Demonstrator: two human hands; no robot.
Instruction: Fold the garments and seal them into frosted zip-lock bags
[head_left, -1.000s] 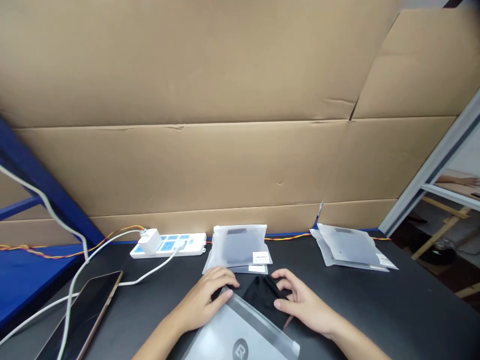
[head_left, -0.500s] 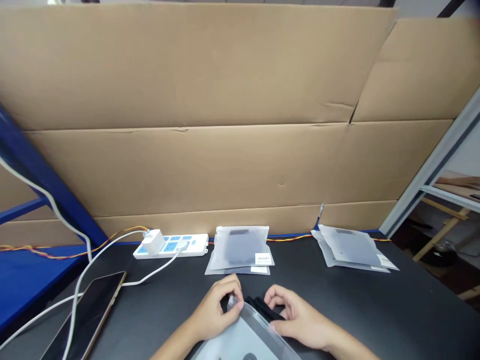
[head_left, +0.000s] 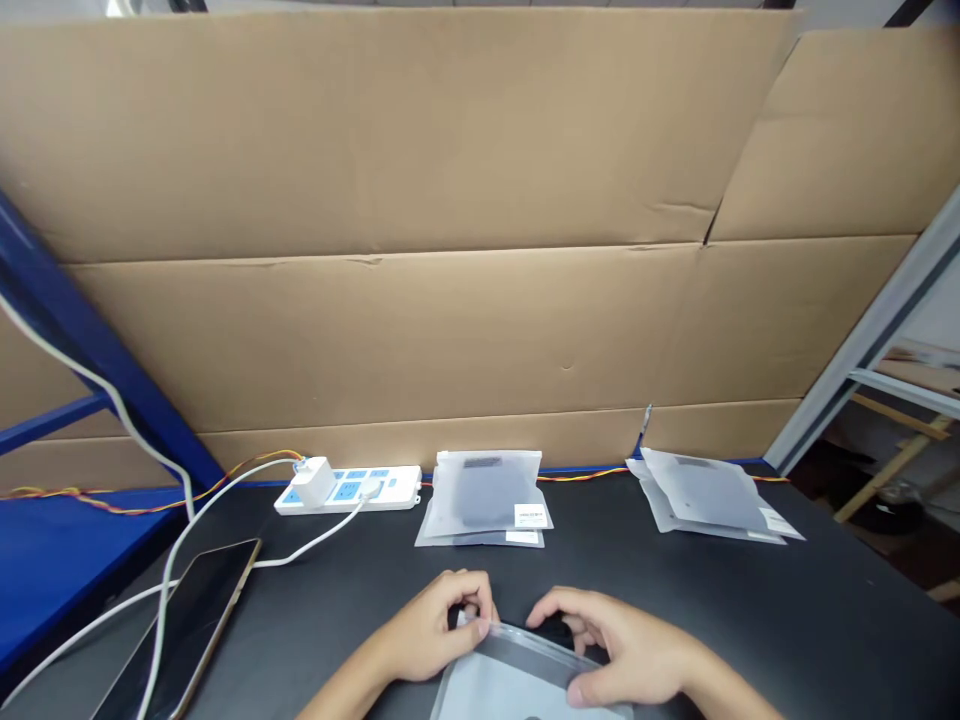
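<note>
A frosted plastic zip bag (head_left: 517, 675) lies at the bottom centre, its clear top strip facing away from me. My left hand (head_left: 442, 625) pinches the left end of that strip between thumb and fingers. At the right end is my right hand (head_left: 622, 645), its thumb on the bag's front and its fingers curled behind the edge. Black, soft-looking material (head_left: 553, 630) shows just behind the strip, close to my right fingers; most of it is hidden. The bag's lower part runs out of view.
Two overlapping frosted bags (head_left: 487, 490) with white labels lie ahead, and another pair (head_left: 705, 490) lies to the right by a pen (head_left: 642, 430). A power strip (head_left: 401, 485), white cables and a dark phone (head_left: 187, 620) are at left. A cardboard wall (head_left: 450, 330) closes the back.
The bag's top strip has turned closer to level and shifted right. My right hand has moved from the black material onto the bag's right end, and less of the black material shows.
</note>
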